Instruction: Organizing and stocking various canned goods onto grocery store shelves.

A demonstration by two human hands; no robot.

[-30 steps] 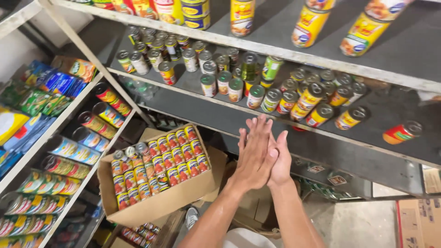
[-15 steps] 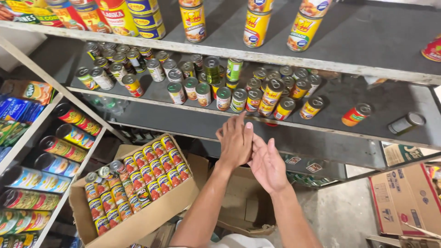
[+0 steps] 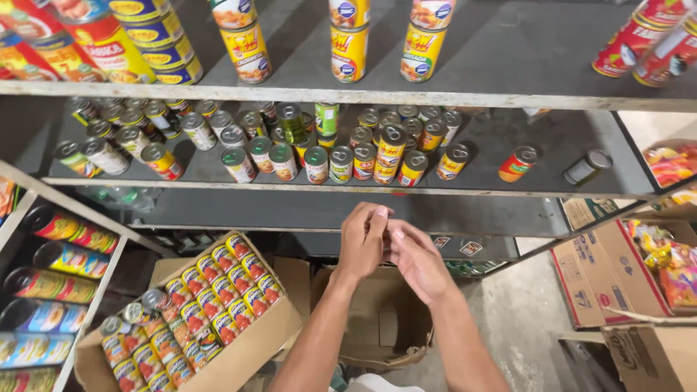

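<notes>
Your left hand and right hand meet at centre frame, fingers loose and overlapping, holding nothing as far as the angle lets you tell. A second ago they were pressed flat palm to palm higher up; now they have dropped and relaxed, so both are free. At 8 o'clock sits the open brown cardboard box packed with red-labelled tins. At 12 o'clock runs the grey metal shelf, its small mixed cans untouched.
</notes>
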